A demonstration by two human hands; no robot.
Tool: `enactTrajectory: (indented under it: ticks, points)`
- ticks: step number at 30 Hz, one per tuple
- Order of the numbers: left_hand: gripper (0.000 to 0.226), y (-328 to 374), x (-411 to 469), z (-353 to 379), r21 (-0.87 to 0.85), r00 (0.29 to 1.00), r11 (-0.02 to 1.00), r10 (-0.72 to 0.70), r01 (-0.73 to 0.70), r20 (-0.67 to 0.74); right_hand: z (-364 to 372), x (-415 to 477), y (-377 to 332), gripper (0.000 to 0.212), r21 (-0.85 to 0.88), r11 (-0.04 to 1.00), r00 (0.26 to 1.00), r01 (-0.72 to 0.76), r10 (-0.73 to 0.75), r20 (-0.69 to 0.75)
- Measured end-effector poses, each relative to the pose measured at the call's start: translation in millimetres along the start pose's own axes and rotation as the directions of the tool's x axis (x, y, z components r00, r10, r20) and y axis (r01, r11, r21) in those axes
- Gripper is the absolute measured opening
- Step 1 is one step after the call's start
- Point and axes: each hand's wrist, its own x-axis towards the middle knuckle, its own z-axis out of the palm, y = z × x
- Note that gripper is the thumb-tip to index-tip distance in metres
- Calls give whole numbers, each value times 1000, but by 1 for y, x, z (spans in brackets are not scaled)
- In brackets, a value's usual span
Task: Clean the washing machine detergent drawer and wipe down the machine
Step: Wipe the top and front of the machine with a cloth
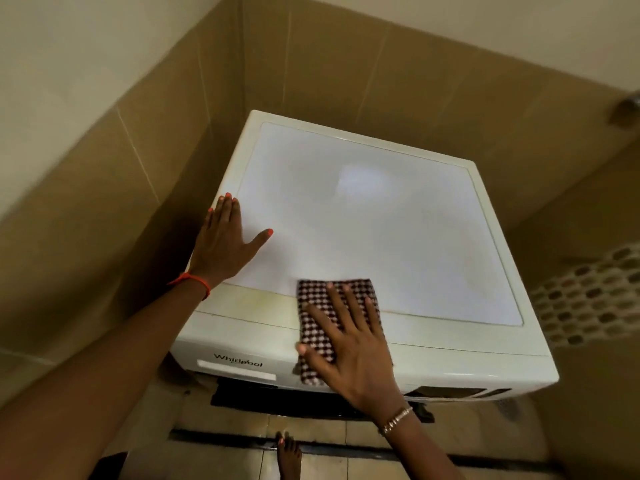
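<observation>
Both forearms are seen reaching up from the bottom edge of the view, the left from the lower left corner and the right from the lower right. Beyond them, the tiled walls are seen meeting in a corner, brown below and paler above, and a patch of small mosaic tiles is seen at the right edge. A tiled floor is visible at the bottom.

A white washing machine is set into that corner, viewed from above. Its flat top is bare apart from the hands and cloth, and a soft reflection is seen near its middle. The word Whirlpool is printed on the front panel at the left, where the detergent drawer is seated in the front, though whether it is fully closed cannot be told. A dark display strip is seen at the right end of the front panel.

A checked cloth, dark and white, is laid over the front edge of the top, partly hanging onto the front panel. It is pressed flat by the right hand, whose fingers are spread wide on it; nothing is gripped. A gold bracelet is worn on that wrist.

The left hand is laid flat and open on the left edge of the top, well apart from the cloth, with an orange band at its wrist.

A bare foot is seen on the floor below.
</observation>
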Motion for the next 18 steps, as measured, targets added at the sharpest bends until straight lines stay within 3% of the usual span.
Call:
enactTrajectory:
  ticks: [3,7,13,18]
  points:
    - [121,0,-1,0,52,997,996,75,-75,2,-11,-6,31,65,3,990,990,-139,139,16]
    - [129,8,-3,5,98,987,983,152,-157,54,-14,33,48,79,-6,956,955,-293,293,46]
    - [136,56,16,19,18,985,986,166,-167,54,-7,31,38,63,-6,995,995,-97,97,12]
    - [136,73,42,30,20,979,979,200,-201,44,-9,5,71,59,22,983,980,-183,184,-79]
